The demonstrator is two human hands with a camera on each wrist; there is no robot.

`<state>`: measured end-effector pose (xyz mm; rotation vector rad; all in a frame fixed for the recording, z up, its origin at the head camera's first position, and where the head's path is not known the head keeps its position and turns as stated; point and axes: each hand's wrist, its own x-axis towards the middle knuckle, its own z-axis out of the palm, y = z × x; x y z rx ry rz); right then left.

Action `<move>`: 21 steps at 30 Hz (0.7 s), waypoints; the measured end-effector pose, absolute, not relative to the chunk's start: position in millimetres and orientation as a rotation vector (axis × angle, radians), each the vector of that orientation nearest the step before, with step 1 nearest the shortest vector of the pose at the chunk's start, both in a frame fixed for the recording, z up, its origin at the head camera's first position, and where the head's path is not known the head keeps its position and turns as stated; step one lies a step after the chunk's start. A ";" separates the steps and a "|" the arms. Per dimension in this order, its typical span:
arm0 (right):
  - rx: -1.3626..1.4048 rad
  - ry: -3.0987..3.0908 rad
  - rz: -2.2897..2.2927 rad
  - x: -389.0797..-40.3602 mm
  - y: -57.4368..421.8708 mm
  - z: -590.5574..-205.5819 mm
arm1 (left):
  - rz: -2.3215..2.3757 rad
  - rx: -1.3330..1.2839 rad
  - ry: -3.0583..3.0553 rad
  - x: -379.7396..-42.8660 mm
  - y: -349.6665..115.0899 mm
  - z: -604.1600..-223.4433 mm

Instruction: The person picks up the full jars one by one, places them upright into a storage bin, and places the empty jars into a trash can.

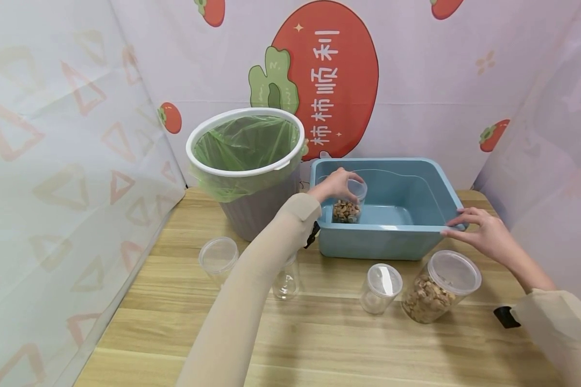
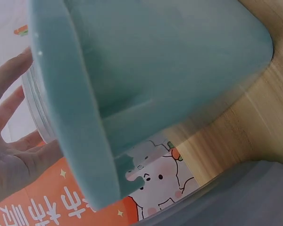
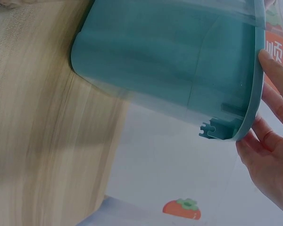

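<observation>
A person's left hand [image 1: 339,185] curls its fingers and thumb around the upper part of a clear jar part-filled with nuts [image 1: 347,210], pinching it by the sides. The jar is inside the left end of a blue plastic tub [image 1: 387,243]; whether its base touches the tub floor, I cannot tell. The right hand [image 1: 484,234] pinches the tub's rim at the front right corner.

The smooth jar, held near its top, could slip or tip if the fingers loosen unevenly, and nuts might spill if it has no firm lid, which is unclear. A hard push on the corner could tilt or slide the tub.

In front of the tub, a small clear jar [image 1: 380,288] stands beside a large jar of nuts [image 1: 438,287]. A round-topped clear container [image 1: 219,255] and a clear vessel [image 1: 286,280] lie close to the left sleeve [image 1: 266,263], which could knock them when lowered. Left of the tub stands a green-lined trash bin [image 1: 271,188], on the wooden table [image 1: 348,349].
</observation>
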<state>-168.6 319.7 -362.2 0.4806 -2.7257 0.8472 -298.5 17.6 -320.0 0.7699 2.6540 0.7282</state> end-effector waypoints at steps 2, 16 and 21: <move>0.477 -2.730 0.854 -168.5 320.0 -361.9 | 0.728 0.767 2.650 -298.1 17.5 -320.4; 0.462 -2.744 0.871 -170.0 321.8 -361.1 | 0.615 0.797 2.624 -295.9 16.4 -314.4; 0.459 -2.756 0.877 -169.6 321.5 -362.4 | 0.569 0.811 2.640 -288.5 17.6 -306.2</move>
